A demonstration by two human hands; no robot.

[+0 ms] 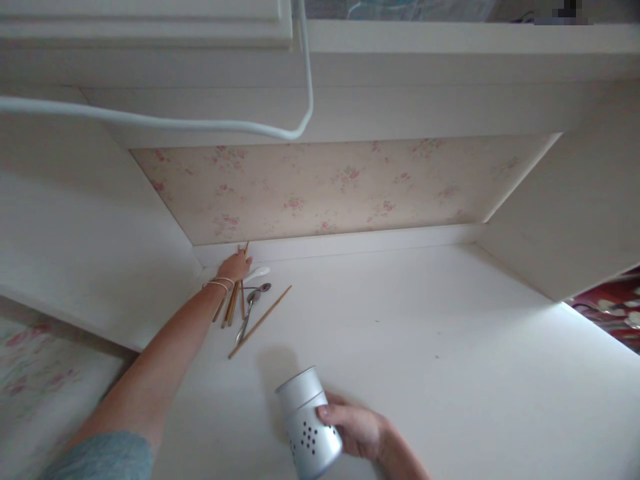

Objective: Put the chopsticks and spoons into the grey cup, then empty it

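Observation:
At the back left of the white surface, my left hand (pixel 235 265) is closed around several wooden chopsticks (pixel 231 308), whose tips poke out past the fingers. A white spoon (pixel 258 273) lies just to the right of that hand. Two metal spoons (pixel 253 297) rest nearby, and a single chopstick (pixel 267 315) lies at a slant beside them. In front, my right hand (pixel 357 425) grips a silver metal utensil holder (pixel 306 427) by its side. The holder is tilted, with a pattern of round holes in its wall; its inside is hidden.
White side panels (pixel 560 207) and a floral-papered back wall (pixel 325 187) enclose the white surface (pixel 390 313). A shelf edge (pixel 450 40) runs overhead, and a white cable (pixel 200 125) hangs across the upper left. Something red and patterned (pixel 610 310) shows at the far right.

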